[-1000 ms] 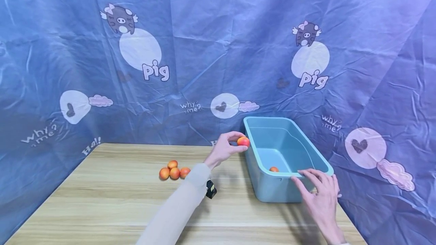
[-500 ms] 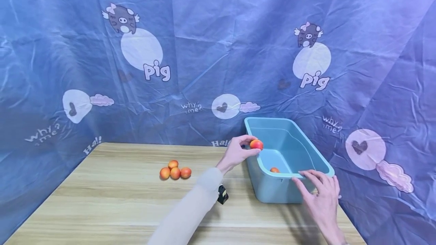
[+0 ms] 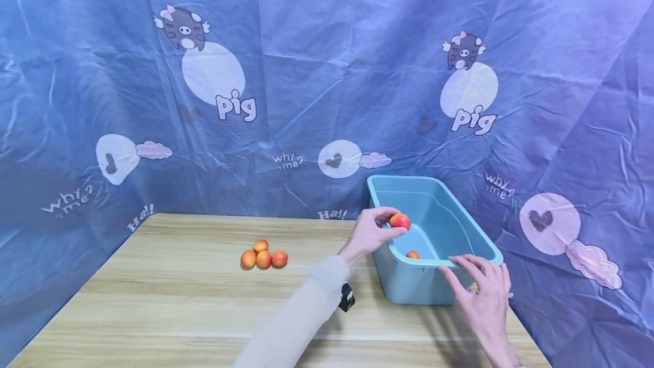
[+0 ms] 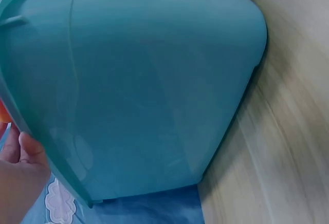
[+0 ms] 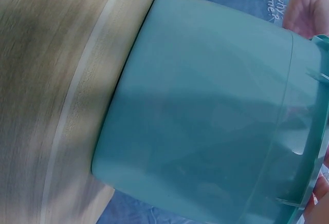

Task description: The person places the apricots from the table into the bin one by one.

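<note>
My left hand [image 3: 370, 233] pinches a small red-orange fruit [image 3: 400, 221] between thumb and fingers. It holds the fruit over the left rim of a blue-green plastic tub [image 3: 421, 285]. In the left wrist view, that hand [image 4: 23, 167] is at the tub's edge, with only a sliver of the fruit [image 4: 4, 113] showing. Another similar fruit [image 3: 413, 255] lies inside the tub near its front wall. My right hand [image 3: 482, 294] grips the tub's front rim near the right corner, fingers over the edge and thumb outside. The right wrist view shows mainly the tub's wall [image 5: 205, 111].
Several more red-orange fruits [image 3: 263, 259] sit clustered on the wooden table [image 3: 153, 300], left of the tub. A small black device [image 3: 347, 297] is at the left wrist. Behind the table hangs a blue cloth [image 3: 306, 72] with pig prints, close to the tub's far end.
My left hand has carried its fruit rightward, from just left of the tub to over the rim. The right hand, the tub and the clustered fruits stay put.
</note>
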Tool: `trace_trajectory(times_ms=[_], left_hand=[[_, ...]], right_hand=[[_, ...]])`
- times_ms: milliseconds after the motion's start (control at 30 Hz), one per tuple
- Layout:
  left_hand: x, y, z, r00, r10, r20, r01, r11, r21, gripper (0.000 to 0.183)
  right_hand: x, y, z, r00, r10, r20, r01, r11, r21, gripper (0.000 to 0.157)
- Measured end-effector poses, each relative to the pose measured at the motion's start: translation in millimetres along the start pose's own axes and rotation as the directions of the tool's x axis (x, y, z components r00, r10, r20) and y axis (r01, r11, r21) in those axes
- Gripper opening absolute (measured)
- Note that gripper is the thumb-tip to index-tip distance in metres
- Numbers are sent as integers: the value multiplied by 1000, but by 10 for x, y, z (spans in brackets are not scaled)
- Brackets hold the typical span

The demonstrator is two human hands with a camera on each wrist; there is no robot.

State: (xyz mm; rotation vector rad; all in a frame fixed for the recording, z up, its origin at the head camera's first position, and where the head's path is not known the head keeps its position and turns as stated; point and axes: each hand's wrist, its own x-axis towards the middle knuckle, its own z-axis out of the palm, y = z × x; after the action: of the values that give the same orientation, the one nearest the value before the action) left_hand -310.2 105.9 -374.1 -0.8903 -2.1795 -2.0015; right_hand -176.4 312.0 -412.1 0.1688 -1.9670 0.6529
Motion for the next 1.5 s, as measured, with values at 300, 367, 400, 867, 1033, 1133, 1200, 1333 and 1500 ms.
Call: trace_trajectory(times_ms=[300, 367, 400, 867, 1033, 1133, 1200, 1333, 1500], left_hand=[[-10, 14, 136, 999, -22, -47, 24, 999, 37, 33], [-18, 15, 146, 998, -32, -51, 35, 998, 55, 33], [-22, 16, 148, 998, -38, -51, 41, 997, 61, 33], [-27, 28, 132, 998, -54, -22, 56, 996, 75, 32], [-29, 21, 131, 998, -66, -8, 66, 996, 66, 32], [-26, 19, 127, 998, -59, -5, 59, 996, 66, 32], [-22, 19, 121, 999, -54, -5, 54, 996, 65, 33], [-8, 13, 101, 999, -50, -1, 50, 998, 39, 35], [6, 24, 69, 999, -50, 17, 49, 998, 50, 39]], right_hand=[[-13, 8, -19, 1000, 8, -7, -8, 1000, -7, 33], [-14, 4, -19, 1000, 3, -6, -3, 1000, -6, 33], [-15, 2, -19, 1000, 1, -7, -1, 1000, -7, 33], [-34, -1, -11, 1000, 6, -7, -7, 1000, -5, 33], [-50, 6, -12, 1000, 22, 2, -22, 1000, -10, 32], [-50, 3, -14, 1000, 28, 5, -28, 1000, -11, 32], [-40, 0, -13, 1000, 25, 2, -25, 1000, -8, 32], [-5, -3, -1, 1000, -7, -13, 7, 1000, 0, 33], [20, 2, 15, 999, -26, -18, 26, 1000, 6, 33]])
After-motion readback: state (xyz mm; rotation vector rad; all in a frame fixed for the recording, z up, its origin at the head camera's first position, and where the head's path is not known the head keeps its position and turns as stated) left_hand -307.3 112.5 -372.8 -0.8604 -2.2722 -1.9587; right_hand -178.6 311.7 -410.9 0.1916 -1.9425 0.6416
